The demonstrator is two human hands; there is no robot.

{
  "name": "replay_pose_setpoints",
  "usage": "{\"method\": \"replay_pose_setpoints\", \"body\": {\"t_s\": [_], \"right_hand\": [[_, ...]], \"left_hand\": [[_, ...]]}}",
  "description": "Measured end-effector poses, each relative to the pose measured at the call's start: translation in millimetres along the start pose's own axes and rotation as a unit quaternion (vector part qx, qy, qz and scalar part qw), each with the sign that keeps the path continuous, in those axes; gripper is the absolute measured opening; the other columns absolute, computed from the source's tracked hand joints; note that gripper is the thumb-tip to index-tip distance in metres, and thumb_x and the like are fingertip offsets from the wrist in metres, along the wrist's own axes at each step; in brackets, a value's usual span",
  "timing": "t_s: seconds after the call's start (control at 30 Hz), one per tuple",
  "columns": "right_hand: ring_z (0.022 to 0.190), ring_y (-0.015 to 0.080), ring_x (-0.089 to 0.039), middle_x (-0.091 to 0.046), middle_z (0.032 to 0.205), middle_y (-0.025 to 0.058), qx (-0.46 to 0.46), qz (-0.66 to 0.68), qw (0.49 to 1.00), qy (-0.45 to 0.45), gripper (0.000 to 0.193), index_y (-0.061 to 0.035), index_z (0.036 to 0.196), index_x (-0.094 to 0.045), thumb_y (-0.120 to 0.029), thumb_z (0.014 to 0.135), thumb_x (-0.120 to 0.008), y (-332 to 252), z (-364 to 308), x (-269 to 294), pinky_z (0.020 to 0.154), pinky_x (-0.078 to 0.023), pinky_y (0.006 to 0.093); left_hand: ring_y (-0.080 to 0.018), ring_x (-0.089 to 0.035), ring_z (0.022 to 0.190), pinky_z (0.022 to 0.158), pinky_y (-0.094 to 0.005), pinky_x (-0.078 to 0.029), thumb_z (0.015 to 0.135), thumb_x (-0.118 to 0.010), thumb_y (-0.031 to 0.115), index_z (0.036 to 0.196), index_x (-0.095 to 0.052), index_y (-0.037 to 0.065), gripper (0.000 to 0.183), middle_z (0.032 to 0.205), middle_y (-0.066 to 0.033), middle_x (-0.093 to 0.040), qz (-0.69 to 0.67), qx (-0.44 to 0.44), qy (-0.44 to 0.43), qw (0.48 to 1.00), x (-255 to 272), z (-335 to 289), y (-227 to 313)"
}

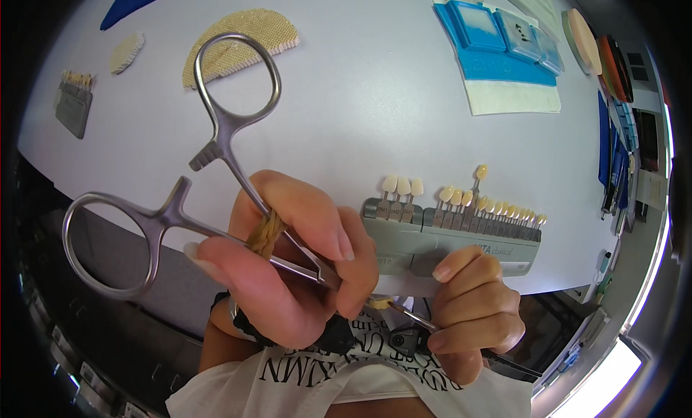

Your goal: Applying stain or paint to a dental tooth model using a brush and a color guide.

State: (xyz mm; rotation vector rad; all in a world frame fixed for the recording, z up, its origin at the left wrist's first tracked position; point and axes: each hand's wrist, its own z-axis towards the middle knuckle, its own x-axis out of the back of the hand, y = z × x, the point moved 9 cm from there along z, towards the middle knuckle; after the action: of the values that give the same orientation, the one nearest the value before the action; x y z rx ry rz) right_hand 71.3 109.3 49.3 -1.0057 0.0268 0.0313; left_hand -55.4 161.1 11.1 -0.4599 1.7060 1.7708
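My left hand is closed around steel locking forceps, whose ring handles spread apart toward the upper left. A yellowish band is wound about the shanks between my fingers. At the forceps' tip is a small cream-yellow piece, which looks like a tooth crown. My right hand grips a thin brush, its dark tip against or very close to that piece. Just beyond the right hand lies a grey tooth shade guide with a row of tooth-shaped tabs; one tab sticks up above the others.
On the white table lie a beige honeycomb plate, a smaller honeycomb piece and a small grey tab holder. Blue lidded boxes rest on a blue and white pad at far right. Tools line the right edge.
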Motion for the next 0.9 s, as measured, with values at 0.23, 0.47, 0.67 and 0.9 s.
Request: {"method": "replay_pose_setpoints", "body": {"t_s": [0.23, 0.47, 0.67, 0.9], "right_hand": [[0.056, 0.0152, -0.040, -0.048, 0.057, 0.0018, 0.021, 0.008, 1.000, -0.014, 0.006, -0.0072, 0.063, -0.058, -0.005, 0.066, -0.054, -2.5, -0.2, -2.4, 0.066, -0.041, 0.0322], [0.057, 0.0151, -0.040, -0.048, 0.057, 0.0017, 0.022, 0.015, 1.000, -0.013, 0.007, -0.0069, 0.062, -0.058, -0.005, 0.067, -0.054, -2.6, -0.3, -2.6, 0.066, -0.041, 0.0324], [0.056, 0.0150, -0.039, -0.049, 0.058, 0.0019, 0.027, 0.018, 0.999, -0.007, 0.007, -0.0068, 0.062, -0.058, -0.008, 0.069, -0.055, -2.7, -1.3, -2.4, 0.066, -0.041, 0.0322], [0.056, 0.0148, -0.040, -0.049, 0.057, 0.0016, 0.029, 0.009, 0.999, -0.010, 0.006, -0.0073, 0.063, -0.058, -0.007, 0.068, -0.055, -3.6, -0.6, -1.8, 0.066, -0.041, 0.0322]], "left_hand": [[-0.0076, -0.030, 0.029, 0.032, -0.0200, -0.030, 0.087, -0.004, 0.058, 0.087, -0.035, 0.011, 0.056, 0.048, -0.0025, -0.045, -0.001, 0.009, 0.006, 1.000, 0.8, 0.1, -0.2], [-0.0079, -0.030, 0.029, 0.031, -0.0202, -0.029, 0.087, -0.004, 0.057, 0.087, -0.035, 0.011, 0.056, 0.048, -0.0031, -0.045, -0.006, 0.009, 0.005, 1.000, 0.7, 0.2, 0.1], [-0.0086, -0.029, 0.028, 0.030, -0.0203, -0.028, 0.088, -0.005, 0.057, 0.087, -0.034, 0.010, 0.056, 0.047, -0.0039, -0.045, -0.012, 0.008, 0.007, 1.000, 1.2, 0.5, -0.2], [-0.0087, -0.029, 0.028, 0.030, -0.0205, -0.028, 0.088, -0.005, 0.057, 0.086, -0.033, 0.010, 0.055, 0.047, -0.0044, -0.045, 0.001, 0.014, 0.003, 1.000, 0.7, 1.0, 0.4]]}}
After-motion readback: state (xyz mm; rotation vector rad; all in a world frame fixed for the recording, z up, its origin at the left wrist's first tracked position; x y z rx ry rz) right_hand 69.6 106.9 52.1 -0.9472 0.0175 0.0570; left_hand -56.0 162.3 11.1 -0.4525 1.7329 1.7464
